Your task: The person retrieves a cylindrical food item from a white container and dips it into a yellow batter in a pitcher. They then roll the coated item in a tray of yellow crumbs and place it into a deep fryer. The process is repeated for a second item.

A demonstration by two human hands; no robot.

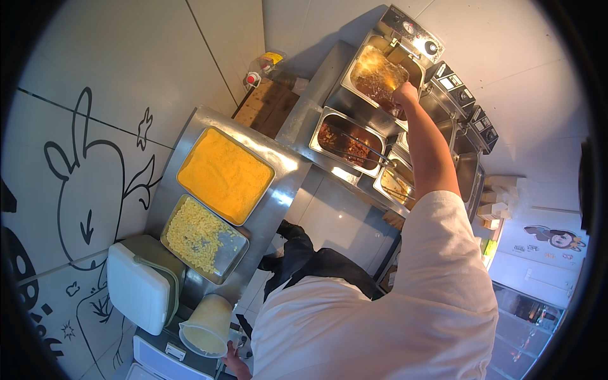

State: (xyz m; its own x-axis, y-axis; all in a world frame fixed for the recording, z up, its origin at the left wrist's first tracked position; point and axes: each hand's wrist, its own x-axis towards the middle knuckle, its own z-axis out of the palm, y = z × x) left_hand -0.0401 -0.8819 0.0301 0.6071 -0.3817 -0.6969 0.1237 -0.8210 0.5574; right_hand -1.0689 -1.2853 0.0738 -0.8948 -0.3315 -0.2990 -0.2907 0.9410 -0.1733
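My right hand (406, 96) reaches over the deep fryer (349, 80), its fingers curled at the near side of the bubbling oil (380, 71); whether it holds a handle is hidden. At the bottom left, my left hand (234, 360) grips the rim of a translucent plastic bucket (211, 318) with pale contents. Nearby on the steel table (280, 190), a metal tray of orange crumbs (225, 175) lies beside a tray of pale yellow small pieces (194, 232). Below the fryer, a steel pan (327, 114) holds dark red food and tongs (375, 152).
A smaller pan (394, 183) holds another utensil. More fryer control boxes (482, 128) line the wall. A lidded white container (140, 285) stands by the bucket. Plastic bottles (261, 69) sit in the corner near a wooden surface (266, 104). Tiled floor (337, 199) shows between the counters.
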